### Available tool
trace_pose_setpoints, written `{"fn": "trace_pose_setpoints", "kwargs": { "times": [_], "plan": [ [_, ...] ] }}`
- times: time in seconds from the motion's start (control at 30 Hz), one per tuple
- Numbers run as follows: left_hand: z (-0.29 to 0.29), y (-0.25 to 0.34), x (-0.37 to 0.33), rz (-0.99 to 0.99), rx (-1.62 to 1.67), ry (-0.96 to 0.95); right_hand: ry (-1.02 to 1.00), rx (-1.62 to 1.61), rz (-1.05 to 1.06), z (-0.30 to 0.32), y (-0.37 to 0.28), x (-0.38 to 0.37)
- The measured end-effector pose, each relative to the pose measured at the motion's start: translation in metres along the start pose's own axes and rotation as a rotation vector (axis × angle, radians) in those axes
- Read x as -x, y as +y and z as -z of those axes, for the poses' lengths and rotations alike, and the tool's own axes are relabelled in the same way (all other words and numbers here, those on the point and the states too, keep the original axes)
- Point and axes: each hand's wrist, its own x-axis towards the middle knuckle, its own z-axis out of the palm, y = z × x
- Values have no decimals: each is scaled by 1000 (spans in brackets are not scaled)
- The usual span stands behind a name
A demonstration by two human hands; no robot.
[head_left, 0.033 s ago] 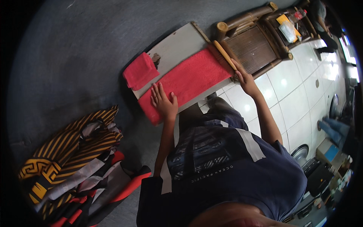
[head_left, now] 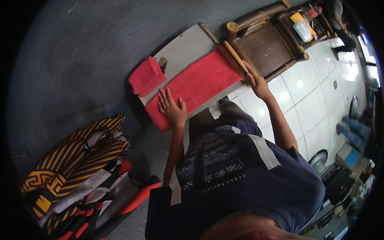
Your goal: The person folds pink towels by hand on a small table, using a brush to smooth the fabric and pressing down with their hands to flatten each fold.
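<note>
My left hand (head_left: 171, 109) lies flat with fingers spread on the left part of a long folded red towel (head_left: 204, 78). The towel is spread along a pale board-topped surface (head_left: 182, 42). In my right hand (head_left: 257, 83) is the near end of a wooden-handled brush (head_left: 236, 56), its dark bristles against the towel's right end. The fingers wrap round the handle, partly hidden from above. A smaller folded red cloth (head_left: 147, 76) rests at the surface's far left corner, beside a dark chipped patch.
A heap of striped and red-black-grey clothes (head_left: 84, 176) lies at the lower left. Right of the board stands a bamboo chair (head_left: 264, 51), then a bamboo table with a plastic packet (head_left: 303, 31) and bottle (head_left: 315, 11). Another person (head_left: 340, 28) is at the far right, near a fan (head_left: 319, 162).
</note>
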Motion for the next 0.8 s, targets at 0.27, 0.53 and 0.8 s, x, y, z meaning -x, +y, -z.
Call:
{"fn": "trace_pose_setpoints", "kwargs": {
  "times": [0.27, 0.53, 0.8],
  "plan": [
    [4, 3, -2, -35, -10, -2, -98, 57, -45, -10, 95, -5],
    [23, -17, -5, -10, 141, 78, 17, 236, -245, 4, 155, 6],
    [-10, -153, 90, 1016, 799, 111, 193, 136, -197, 54, 45, -1]
  ]
}}
